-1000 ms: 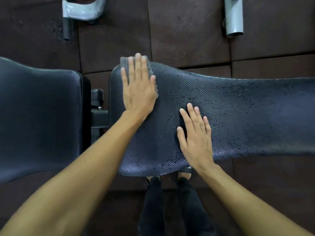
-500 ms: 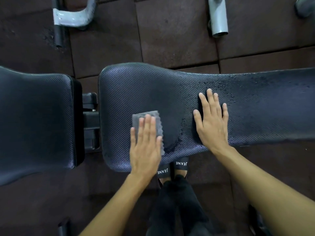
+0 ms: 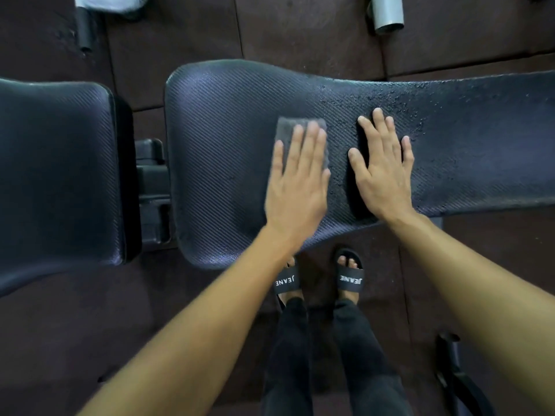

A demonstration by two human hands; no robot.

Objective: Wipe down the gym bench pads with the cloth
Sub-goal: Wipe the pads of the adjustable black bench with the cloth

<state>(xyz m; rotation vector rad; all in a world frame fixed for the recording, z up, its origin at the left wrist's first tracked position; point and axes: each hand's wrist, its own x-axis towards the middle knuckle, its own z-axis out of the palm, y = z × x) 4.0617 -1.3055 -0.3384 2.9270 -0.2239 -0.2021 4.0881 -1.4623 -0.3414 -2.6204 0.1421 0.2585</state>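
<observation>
A long dark textured bench pad [image 3: 228,139] runs across the middle of the view, speckled with droplets on its right half. A grey cloth [image 3: 288,127] lies flat on it near the centre. My left hand [image 3: 297,181] presses down on the cloth with fingers stretched out, covering most of it. Just to the right, my right hand [image 3: 381,169] rests palm-down on the bare pad, fingers spread. A second dark pad [image 3: 54,175] sits at the left, across a gap with a black hinge bracket [image 3: 151,187].
Dark rubber floor tiles [image 3: 300,31] surround the bench. Grey metal frame tubes [image 3: 387,13] stand at the top right, another grey tube piece [image 3: 84,28] at the top left. My feet in black slides [image 3: 350,277] stand close under the pad's near edge.
My left hand slid the cloth from the pad's far left corner down to the near edge, then up and right toward the centre. My right hand shifted right along the pad.
</observation>
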